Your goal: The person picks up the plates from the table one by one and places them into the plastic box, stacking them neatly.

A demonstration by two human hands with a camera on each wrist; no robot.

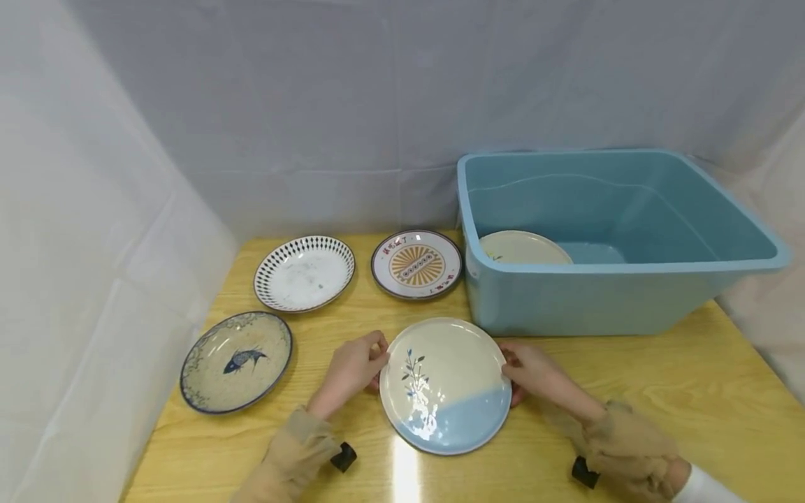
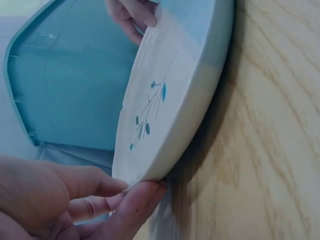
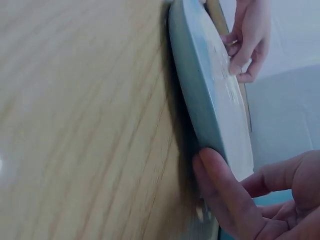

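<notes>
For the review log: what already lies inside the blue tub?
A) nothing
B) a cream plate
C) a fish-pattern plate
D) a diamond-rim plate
B: a cream plate lies on the floor of the blue tub; the fish plate and diamond-rim plate are on the table.

A cream plate (image 2: pixel 165 100) with a blue leaf sprig fills the middle. The left hand (image 2: pixel 60 200) at 7 o'clock pinches its rim, the right hand (image 2: pixel 131 15) grips the rim at 12 o'clock. The wooden surface (image 2: pixel 275 150) lies at 3 o'clock, a blue tub (image 2: pixel 65 85) at 9 o'clock.
</notes>
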